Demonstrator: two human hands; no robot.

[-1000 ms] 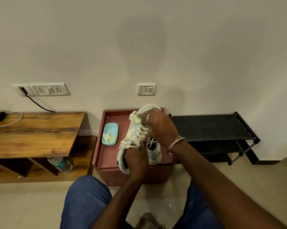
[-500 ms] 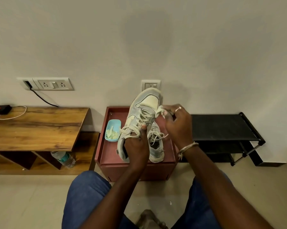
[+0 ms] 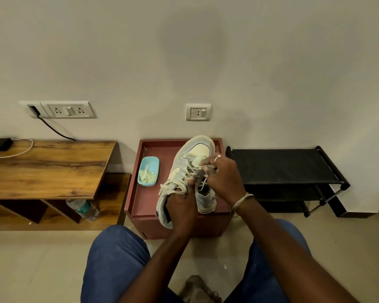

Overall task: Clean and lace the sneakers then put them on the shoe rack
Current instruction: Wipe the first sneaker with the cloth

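Above a red box (image 3: 145,204), the left hand (image 3: 182,206) grips a pale sneaker (image 3: 197,152) by its heel, toe pointing away, steadying it while the right hand (image 3: 223,178) pinches a lace (image 3: 206,166), apparently for threading. The second sneaker (image 3: 206,202) rests on the box, and the shoe rack (image 3: 282,167) stands to the right.

The held sneaker (image 3: 199,149) hides most of the second sneaker (image 3: 206,202) behind it.

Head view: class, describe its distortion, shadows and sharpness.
Head view: wide-angle bending splays the brown wooden table and black metal shoe rack outward; a soft dim shadow blotches the beige wall; even lighting, no glare; the pale grey sneaker is fairly sharp.
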